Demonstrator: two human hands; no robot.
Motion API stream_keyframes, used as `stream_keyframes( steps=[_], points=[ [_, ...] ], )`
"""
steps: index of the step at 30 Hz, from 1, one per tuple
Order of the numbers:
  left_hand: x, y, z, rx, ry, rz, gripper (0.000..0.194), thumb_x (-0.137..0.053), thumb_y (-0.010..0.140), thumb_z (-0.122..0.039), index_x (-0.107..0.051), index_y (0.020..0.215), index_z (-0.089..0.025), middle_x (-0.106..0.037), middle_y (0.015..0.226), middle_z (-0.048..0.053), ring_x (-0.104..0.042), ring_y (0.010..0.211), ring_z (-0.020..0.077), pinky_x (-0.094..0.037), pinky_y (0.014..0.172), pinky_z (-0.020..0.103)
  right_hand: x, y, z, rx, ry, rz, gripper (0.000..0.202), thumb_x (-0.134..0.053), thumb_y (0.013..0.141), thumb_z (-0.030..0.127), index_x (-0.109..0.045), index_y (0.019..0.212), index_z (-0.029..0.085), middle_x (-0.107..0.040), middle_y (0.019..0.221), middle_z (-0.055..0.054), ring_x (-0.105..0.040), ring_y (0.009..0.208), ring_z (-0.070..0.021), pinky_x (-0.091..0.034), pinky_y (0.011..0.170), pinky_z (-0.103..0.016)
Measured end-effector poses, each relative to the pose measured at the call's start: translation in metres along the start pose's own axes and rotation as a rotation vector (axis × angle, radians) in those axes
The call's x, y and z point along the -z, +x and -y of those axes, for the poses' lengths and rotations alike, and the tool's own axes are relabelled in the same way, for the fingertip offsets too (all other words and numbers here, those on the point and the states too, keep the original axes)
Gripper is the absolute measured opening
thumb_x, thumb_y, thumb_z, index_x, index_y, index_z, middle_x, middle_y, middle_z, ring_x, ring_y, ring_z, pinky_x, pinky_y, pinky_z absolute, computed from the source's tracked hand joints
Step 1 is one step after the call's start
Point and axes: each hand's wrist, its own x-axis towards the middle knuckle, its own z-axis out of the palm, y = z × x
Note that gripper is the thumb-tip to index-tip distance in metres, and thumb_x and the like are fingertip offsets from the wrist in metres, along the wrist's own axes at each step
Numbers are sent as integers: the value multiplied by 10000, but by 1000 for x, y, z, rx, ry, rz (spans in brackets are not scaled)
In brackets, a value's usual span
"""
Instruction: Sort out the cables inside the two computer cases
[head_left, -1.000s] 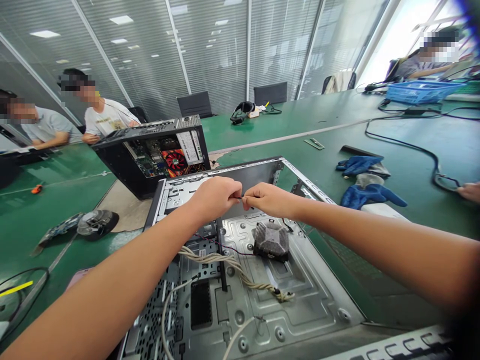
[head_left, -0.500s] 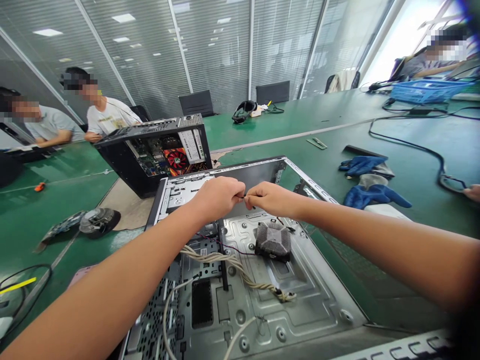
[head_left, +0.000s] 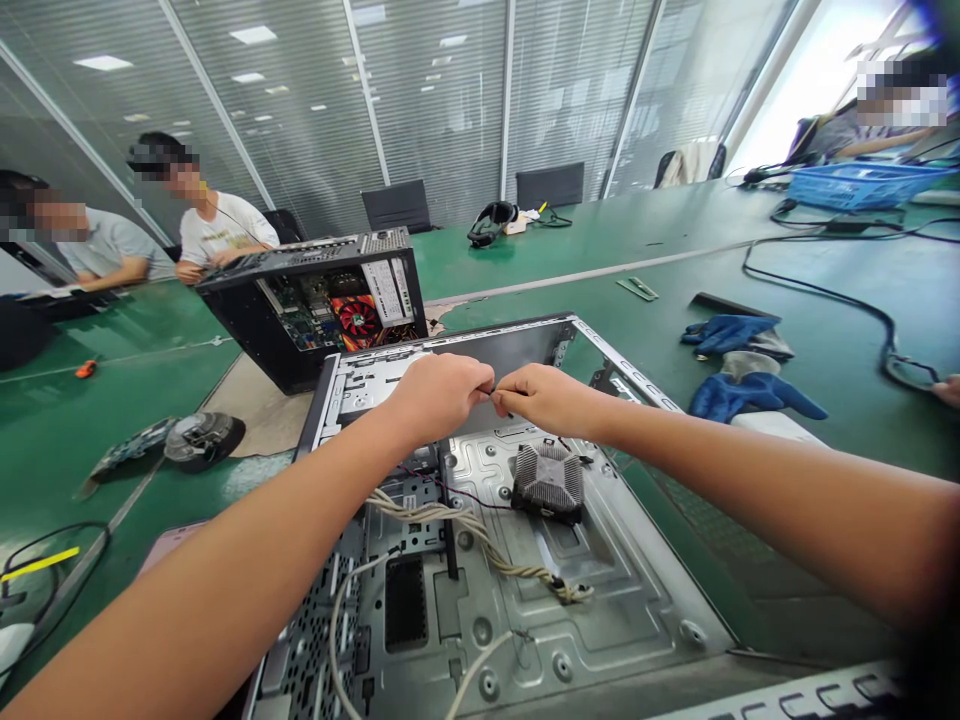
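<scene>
My left hand [head_left: 444,392] and my right hand [head_left: 541,398] meet above the far part of an open metal computer case [head_left: 525,640]. Fingers of both are pinched on something small and dark between them, too small to name. Below my right hand, a square finned heatsink [head_left: 549,478] lies on the case floor, with a thin dark wire running left from it. Twisted beige cables [head_left: 480,535] cross the case floor nearer to me.
Behind the case stands a black computer tower [head_left: 300,300] with a red fan. Blue-grey gloves [head_left: 750,385] lie at the right, near a black cable [head_left: 832,280]. At the left is a round metal part [head_left: 201,440]. Other people sit at the far left and far right.
The whole view has shifted slightly, so things appear a little further right. Both hands keep their pinch, with hardly any movement.
</scene>
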Motion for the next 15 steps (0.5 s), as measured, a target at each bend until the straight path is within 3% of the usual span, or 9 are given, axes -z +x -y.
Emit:
stream_keyframes(
  steps=[9, 15],
  points=[
    [2, -1, -1, 42, -60, 33, 138, -552, 836, -251, -687, 826, -227, -699, 786, 9, -579, 704, 155, -337, 597, 277, -6, -3, -5, 114, -157, -64, 238, -472, 826, 221, -610, 638, 174, -559, 623, -24, -407, 590, -136, -253, 600, -296],
    [0, -2, 2, -27, -56, 33, 124, -551, 819, -213, -675, 825, -214, -699, 809, 20, -588, 721, 159, -361, 619, 277, -4, 0, -7, 99, -120, 31, 242, -462, 823, 215, -671, 715, 160, -589, 652, -26, -446, 597, -131, -296, 611, -285]
  ],
)
